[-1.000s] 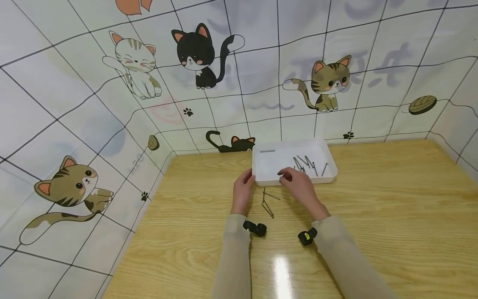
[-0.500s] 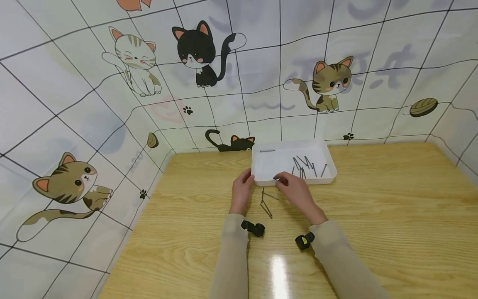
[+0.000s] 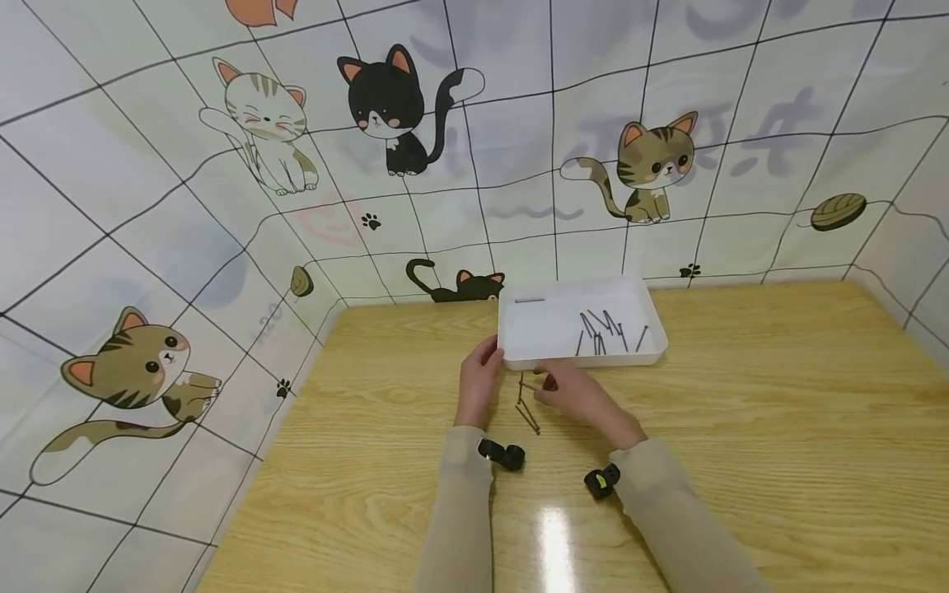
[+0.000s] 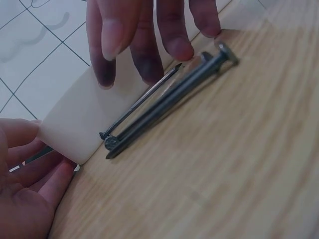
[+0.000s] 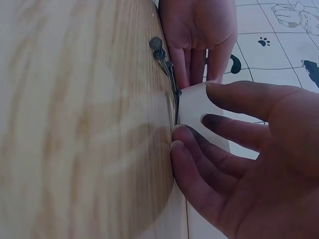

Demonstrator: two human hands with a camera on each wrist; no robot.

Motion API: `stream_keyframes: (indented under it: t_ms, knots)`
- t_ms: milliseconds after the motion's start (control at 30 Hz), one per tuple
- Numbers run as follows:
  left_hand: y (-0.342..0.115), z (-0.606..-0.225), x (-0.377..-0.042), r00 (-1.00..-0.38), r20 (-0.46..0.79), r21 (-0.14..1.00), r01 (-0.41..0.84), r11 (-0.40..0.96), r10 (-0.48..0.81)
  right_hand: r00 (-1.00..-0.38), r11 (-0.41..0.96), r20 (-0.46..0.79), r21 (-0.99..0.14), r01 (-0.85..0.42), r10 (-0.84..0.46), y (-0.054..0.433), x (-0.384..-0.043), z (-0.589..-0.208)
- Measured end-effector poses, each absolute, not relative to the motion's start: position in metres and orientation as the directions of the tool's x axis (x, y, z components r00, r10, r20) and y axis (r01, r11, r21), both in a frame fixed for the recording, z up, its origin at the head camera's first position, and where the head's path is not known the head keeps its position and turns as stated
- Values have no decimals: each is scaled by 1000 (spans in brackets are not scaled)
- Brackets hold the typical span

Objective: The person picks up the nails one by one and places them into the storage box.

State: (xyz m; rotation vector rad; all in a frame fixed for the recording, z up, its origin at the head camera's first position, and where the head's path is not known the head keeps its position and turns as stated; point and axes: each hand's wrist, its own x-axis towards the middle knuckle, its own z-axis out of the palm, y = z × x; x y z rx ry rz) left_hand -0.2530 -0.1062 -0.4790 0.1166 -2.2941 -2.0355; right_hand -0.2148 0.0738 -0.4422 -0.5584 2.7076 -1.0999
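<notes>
A white plastic tray [image 3: 537, 338] stands at the back of the wooden table. At its front left corner my left hand [image 3: 478, 383] holds the wall, thumb on one side and fingers on the other. Several metal nails [image 4: 164, 105] lie on the table just in front of the tray. My right hand [image 3: 582, 399] is down beside these nails, its fingertips close to the far end of the thinner one. In the right wrist view the thumb and fingers of my right hand [image 5: 239, 149] are spread apart, with the lower fingertips near the tabletop.
More nails [image 3: 580, 343] lie in the tray's right half, and a single nail [image 3: 530, 301] lies at its back left. Behind the tray rises a wall covering [image 3: 519, 181] printed with cats and grid lines. The wooden table [image 3: 778, 428] extends to both sides.
My right hand has moved from above the tray's front rim down and toward me, to the nails on the table. A nail in the tray near that rim is uncovered. The left hand stays put.
</notes>
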Motion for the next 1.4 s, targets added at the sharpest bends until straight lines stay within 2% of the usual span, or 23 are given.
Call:
stream_keyframes:
  t_ms: [467,733,1100,1267,1400]
  knots:
    - [-107,-482,-249,-992,-4,993,-19,118,-123,-878,717,-10,-582,-384,-479,61,-203,-443]
    - [-107,-483,-251,-995,-1,995,-11,95,-104,-841,690,25,-560,-459,-540,65,-200,-440]
    - [-106,-484,-252,-992,30,990,13,138,-121,-828,665,-6,-599,-446,-560,58,-200,-437]
    - [-106,-477,-249,-995,3,995,-7,98,-103,-804,670,-1,-554,-495,-595,56,-199,-437]
    - [-105,-463,-243,-996,-16,997,-22,71,-88,-803,660,17,-559,-502,-596,56,-198,-437]
